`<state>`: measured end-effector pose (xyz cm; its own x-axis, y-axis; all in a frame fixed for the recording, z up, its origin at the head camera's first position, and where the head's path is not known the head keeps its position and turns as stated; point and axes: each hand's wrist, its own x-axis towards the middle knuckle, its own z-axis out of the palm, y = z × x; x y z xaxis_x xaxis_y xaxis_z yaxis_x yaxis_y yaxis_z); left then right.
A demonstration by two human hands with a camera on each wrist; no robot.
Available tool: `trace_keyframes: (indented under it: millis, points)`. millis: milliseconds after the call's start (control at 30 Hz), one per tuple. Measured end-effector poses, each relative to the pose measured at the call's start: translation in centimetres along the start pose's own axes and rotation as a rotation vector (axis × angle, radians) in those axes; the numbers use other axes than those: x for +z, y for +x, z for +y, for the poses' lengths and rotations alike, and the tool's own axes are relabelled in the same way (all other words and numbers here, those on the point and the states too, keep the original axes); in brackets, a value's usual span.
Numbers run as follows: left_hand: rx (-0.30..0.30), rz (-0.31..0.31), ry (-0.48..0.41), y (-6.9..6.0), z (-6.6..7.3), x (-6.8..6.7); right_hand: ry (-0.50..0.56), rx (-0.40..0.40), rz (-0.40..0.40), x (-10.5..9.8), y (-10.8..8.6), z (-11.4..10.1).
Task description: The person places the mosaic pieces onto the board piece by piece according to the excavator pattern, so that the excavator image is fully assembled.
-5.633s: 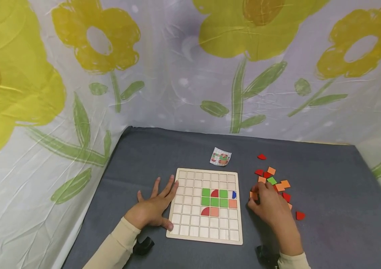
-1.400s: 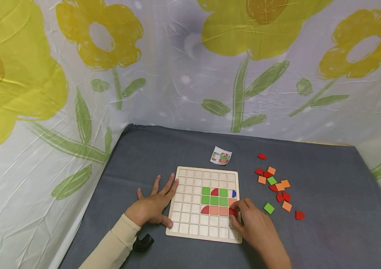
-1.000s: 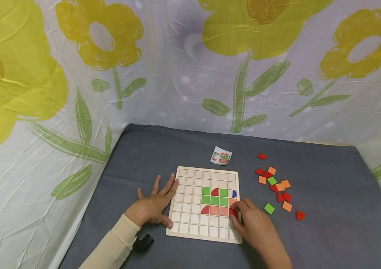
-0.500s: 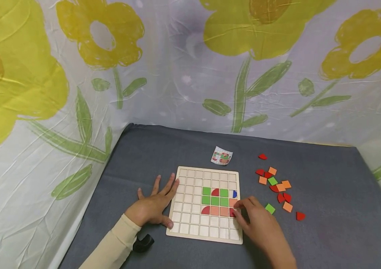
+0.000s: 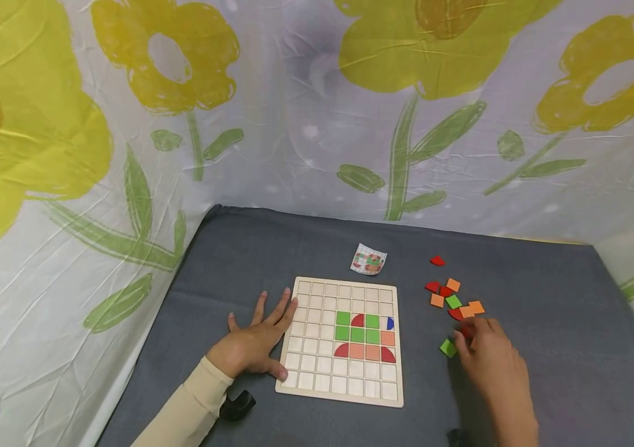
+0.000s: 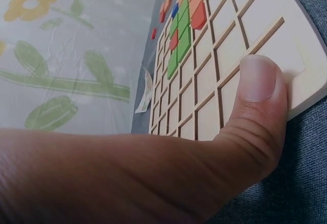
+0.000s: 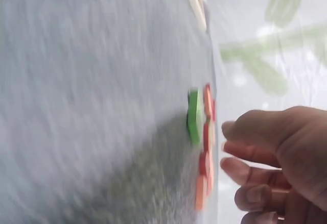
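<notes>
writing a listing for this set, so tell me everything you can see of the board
The board is square and pale, wood-looking, with rounded corners, a plain rim and thin raised dividers making a grid of square cells. It lies flat on dark cloth. Set in cells toward its right side are five green squares, three orange squares, three red quarter-rounds and a small blue piece; the other cells are bare. The left hand touches its left side, thumb on the near left corner.
</notes>
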<state>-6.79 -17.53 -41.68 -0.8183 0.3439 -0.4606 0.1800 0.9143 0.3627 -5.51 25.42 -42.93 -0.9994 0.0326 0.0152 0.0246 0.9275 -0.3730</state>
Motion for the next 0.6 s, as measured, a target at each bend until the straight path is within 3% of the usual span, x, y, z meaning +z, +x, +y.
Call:
trace_keyframes:
  millis: [167, 600]
  points:
    - [0.005, 0.004, -0.006, -0.1, 0.0, 0.0, -0.023, 0.084, -0.079, -0.2, 0.5, 1.3]
    - [-0.008, 0.001, 0.018, -0.1, 0.1, 0.0, -0.01, 0.058, -0.093, 0.4, 0.9, 0.3]
